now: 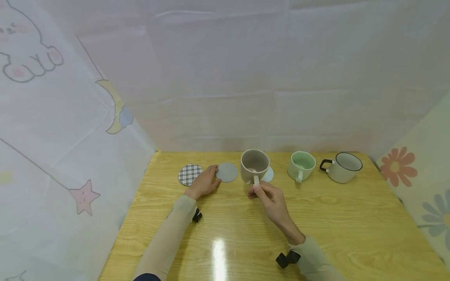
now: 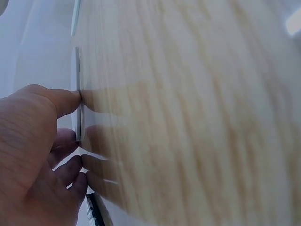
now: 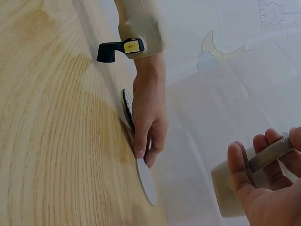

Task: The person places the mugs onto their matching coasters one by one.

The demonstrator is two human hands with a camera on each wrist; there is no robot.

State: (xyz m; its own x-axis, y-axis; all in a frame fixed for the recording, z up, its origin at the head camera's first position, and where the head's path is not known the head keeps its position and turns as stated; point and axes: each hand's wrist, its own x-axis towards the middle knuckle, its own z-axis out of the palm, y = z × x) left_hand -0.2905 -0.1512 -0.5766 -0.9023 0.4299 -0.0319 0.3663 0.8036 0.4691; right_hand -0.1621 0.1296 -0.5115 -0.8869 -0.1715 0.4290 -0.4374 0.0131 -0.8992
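My left hand (image 1: pixel 205 182) reaches over the table to a round grey coaster (image 1: pixel 227 172), thumb and forefinger at its left edge. In the left wrist view the thumb presses the near edge of this coaster (image 2: pixel 78 66), with other fingers curled behind it. My right hand (image 1: pixel 275 203) grips a beige-grey mug (image 1: pixel 247 175) by its handle, thumb on top. The mug is raised above the table in the right wrist view, mouth up. Partly behind it in the head view lies a pale blue coaster (image 1: pixel 269 175). A black-and-white checked coaster (image 1: pixel 188 173) lies left of my left hand.
A small green mug (image 1: pixel 294 171) stands to the right, its handle toward me. Farther right stands a white mug (image 1: pixel 339 174) with black rim and handle. The wooden table (image 1: pixel 225 218) backs onto a hanging sheet (image 1: pixel 211 117), with printed sheets at both sides.
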